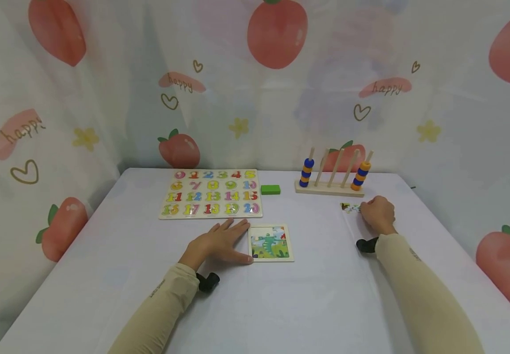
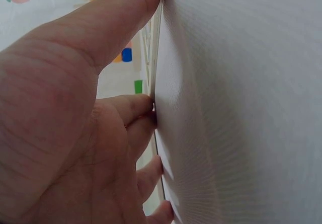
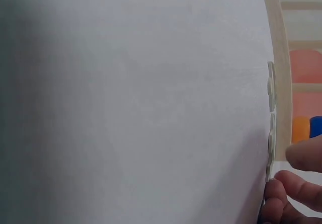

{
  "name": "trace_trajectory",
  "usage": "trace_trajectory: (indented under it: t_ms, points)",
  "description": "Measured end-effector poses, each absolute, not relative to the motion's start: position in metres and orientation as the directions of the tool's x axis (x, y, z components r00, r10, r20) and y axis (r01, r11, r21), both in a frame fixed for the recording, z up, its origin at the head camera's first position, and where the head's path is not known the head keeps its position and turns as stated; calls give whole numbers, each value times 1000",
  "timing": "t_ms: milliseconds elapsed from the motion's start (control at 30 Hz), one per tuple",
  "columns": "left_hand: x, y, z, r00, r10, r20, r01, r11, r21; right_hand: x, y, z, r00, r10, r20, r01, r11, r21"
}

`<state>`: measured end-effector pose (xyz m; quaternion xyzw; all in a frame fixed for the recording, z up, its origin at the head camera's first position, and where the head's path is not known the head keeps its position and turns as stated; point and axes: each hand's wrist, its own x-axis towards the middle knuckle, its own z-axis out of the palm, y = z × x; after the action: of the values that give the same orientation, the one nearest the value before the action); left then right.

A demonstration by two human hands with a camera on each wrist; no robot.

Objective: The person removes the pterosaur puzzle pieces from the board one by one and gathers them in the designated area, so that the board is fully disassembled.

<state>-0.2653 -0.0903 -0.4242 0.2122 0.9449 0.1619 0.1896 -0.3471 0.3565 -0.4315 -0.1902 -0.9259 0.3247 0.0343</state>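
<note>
A small square picture puzzle of a green dinosaur (image 1: 269,244) lies in a light wooden frame (image 1: 272,260), with a pale bare patch at its upper left. My left hand (image 1: 219,244) rests at the frame's left side, fingers spread, thumb and fingertips right at its edge. Several flat puzzle pieces (image 1: 349,208) lie in a row to the right. Over their right end is my right hand (image 1: 378,215), fingers bent down. In the right wrist view its thumb and index fingertip are apart, beside the pieces' edges (image 3: 272,138); I cannot tell whether it grips one.
Behind the left hand lies a number board (image 1: 211,194) with colourful numerals. A green block (image 1: 270,190) sits beside it. At the back right stands a wooden peg rack (image 1: 329,189) with blue and orange beads on its two outer pegs. A patterned curtain (image 1: 281,108) hangs behind the table.
</note>
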Motion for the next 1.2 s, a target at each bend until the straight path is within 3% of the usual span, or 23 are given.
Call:
trace_trajectory:
  t_ms: [200, 400, 667, 1200]
  points:
    - [-265, -90, -423, -837, 461, -296, 332, 857, 395, -343, 352, -433, -906, 420, -53, 335, 637, -694]
    - [-263, -90, -421, -835, 463, -299, 334, 856, 394, -338, 340, -426, -915, 401, 36, 237, 610, -756]
    - [-262, -89, -419, -835, 460, -301, 333, 858, 391, -330, 307, -415, -945, 308, 112, 103, 604, -790]
    - [-265, -90, -422, -835, 460, -300, 339, 862, 378, -303, 235, -402, -993, 43, 112, -69, 559, -826]
